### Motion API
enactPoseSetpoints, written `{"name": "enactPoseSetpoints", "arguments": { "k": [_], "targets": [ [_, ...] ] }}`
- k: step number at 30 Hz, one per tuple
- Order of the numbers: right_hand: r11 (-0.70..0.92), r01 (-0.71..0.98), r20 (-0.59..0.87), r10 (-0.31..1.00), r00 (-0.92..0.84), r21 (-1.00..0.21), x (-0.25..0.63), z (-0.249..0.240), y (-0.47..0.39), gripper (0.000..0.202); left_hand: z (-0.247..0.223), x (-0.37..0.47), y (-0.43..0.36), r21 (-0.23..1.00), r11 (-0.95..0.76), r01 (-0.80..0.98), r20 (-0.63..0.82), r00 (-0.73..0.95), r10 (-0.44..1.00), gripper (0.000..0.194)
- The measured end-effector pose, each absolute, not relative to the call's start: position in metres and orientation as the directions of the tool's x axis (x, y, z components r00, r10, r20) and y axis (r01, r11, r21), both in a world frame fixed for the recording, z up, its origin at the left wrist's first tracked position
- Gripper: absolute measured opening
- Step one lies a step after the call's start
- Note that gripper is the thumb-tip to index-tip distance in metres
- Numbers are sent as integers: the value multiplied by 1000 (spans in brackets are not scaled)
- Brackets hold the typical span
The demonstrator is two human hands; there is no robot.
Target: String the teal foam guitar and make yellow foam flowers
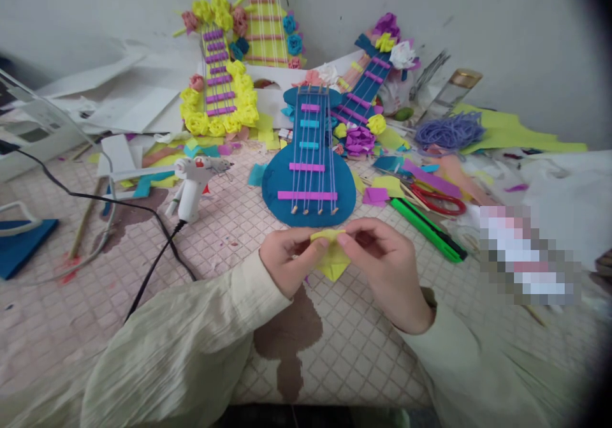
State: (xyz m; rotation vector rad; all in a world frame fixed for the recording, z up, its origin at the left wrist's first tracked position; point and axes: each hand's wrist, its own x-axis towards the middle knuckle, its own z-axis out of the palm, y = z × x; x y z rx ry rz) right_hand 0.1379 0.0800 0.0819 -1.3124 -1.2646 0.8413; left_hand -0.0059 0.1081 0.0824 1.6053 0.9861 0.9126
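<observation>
Between my two hands is a small piece of yellow crepe paper (333, 265), its lower end folded to a point. My left hand (292, 261) pinches its upper left edge between thumb and fingers. On the other side, my right hand (382, 263) pinches the upper right edge the same way. Just beyond the fingertips lies a blue paper guitar (280, 189) with pink and light blue strips across it and pale strings running lengthwise.
A white glue gun (192, 189) stands left, its black cord (160, 268) trailing forward. On the right lie a green utility knife (425, 227), red-handled scissors (442, 201) and purple yarn (449, 131). Decorated paper instruments, one yellow-flowered (245, 99), lean at the back among paper scraps.
</observation>
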Motion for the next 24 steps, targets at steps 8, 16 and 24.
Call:
{"name": "enactPoseSetpoints", "arguments": {
  "k": [8,16,24],
  "targets": [
    [316,409,379,922,81,-856,138,80,77,7,82,-5,109,977,-130,172,61,355,933,24],
    [397,462,440,898,-16,-793,138,84,74,17,82,-4,110,992,-62,113,18,357,934,24],
    [248,324,264,965,5,-913,142,83,78,7,75,-4,108,990,-47,133,-11,404,915,25]
  ]
}}
